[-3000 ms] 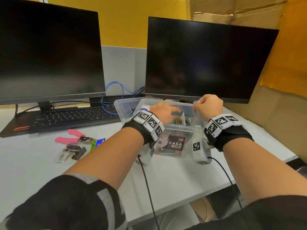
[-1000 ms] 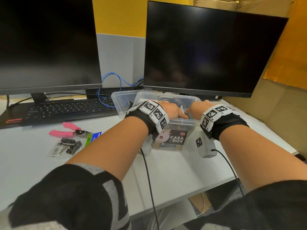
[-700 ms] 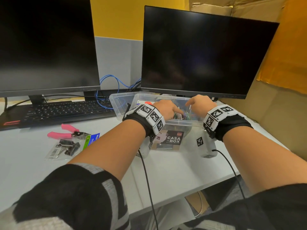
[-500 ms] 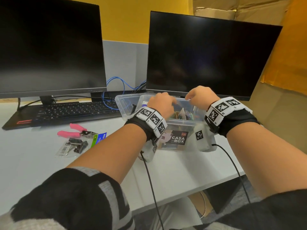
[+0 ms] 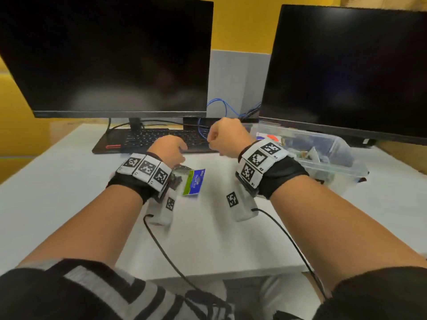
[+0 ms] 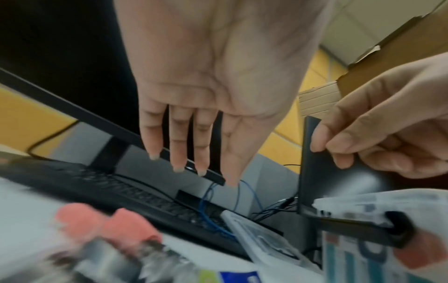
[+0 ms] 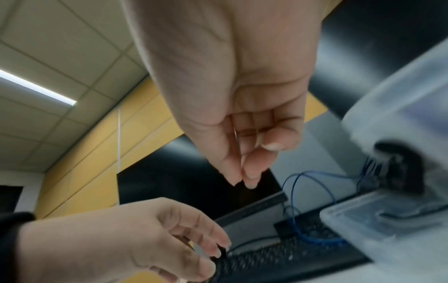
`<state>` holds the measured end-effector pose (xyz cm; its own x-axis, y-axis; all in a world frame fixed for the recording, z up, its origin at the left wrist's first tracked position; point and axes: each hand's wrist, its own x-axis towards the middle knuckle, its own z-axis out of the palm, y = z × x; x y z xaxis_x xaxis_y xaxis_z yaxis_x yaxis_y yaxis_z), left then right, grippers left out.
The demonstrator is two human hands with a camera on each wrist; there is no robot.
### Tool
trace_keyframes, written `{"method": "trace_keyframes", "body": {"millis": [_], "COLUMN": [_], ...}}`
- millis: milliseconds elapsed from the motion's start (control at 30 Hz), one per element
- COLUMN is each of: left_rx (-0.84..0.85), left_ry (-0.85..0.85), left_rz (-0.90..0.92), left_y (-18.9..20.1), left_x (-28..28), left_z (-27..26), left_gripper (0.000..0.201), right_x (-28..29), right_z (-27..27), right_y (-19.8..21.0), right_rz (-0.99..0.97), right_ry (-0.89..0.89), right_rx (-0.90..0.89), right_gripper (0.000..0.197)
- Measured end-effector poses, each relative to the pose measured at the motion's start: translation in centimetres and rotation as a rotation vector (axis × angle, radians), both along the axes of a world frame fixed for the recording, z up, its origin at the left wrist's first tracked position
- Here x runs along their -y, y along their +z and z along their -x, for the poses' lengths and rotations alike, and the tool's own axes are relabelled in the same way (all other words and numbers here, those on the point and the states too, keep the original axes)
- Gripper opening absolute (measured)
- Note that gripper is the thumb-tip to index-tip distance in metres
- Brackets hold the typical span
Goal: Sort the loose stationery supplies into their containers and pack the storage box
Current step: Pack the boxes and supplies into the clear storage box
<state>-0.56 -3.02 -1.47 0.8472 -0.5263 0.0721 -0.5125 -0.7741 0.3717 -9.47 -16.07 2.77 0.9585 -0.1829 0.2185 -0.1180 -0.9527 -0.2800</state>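
Observation:
My left hand [image 5: 169, 150] hovers with straight, spread fingers [image 6: 178, 153] just above the pink-handled pliers [image 6: 104, 224] and the clear packet of black binder clips [image 5: 193, 181] with its green and blue label. It touches neither as far as I can see. My right hand [image 5: 225, 139] is raised beside it, fingers curled [image 7: 242, 172] with the thumb pressed against them. A thin pale sliver shows between those fingers; I cannot tell what it is. The clear storage box [image 5: 342, 172] stands open to the right, holding several supplies.
A black keyboard [image 5: 143, 139] lies just beyond my hands under the left monitor [image 5: 111, 56]. A second monitor [image 5: 346, 70] overhangs the box. The clear box lid [image 6: 261, 239] lies between keyboard and box. Blue cables [image 5: 217, 112] loop behind. Wrist-camera cords trail over the desk's front edge.
Both hands have come out of the storage box and moved left. My left hand now hangs over the pliers and clip packet; my right hand has closed into a curl.

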Motion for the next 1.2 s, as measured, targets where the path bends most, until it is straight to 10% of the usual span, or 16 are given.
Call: {"method": "trace_keyframes", "body": {"millis": [300, 767, 933, 1200], "left_rx": [-0.207, -0.349, -0.451, -0.376], "left_ry": [0.048, 0.107, 0.040, -0.086], "left_rz": [-0.185, -0.074, 0.248, 0.664], "left_y": [-3.6, -3.6, -1.5, 3.6], "left_x": [-4.3, -2.7, -0.7, 4.3], "left_z": [-1.3, -0.2, 0.5, 1.6], "left_gripper": [0.055, 0.062, 0.016, 0.031], "right_x": [-2.8, -1.2, 0.0, 4.1], "right_z": [-3.5, -2.7, -1.6, 0.8], "right_y": [-7.0, -6.2, -4.4, -0.2], "right_rz": [-0.026, -0.763, -0.749, -1.142], "right_ry": [-0.034, -0.136, -0.105, 0.081], "right_rx": [-0.429, -0.274, -0.121, 0.031], "right_gripper": [0.063, 0.061, 0.022, 0.042]}}
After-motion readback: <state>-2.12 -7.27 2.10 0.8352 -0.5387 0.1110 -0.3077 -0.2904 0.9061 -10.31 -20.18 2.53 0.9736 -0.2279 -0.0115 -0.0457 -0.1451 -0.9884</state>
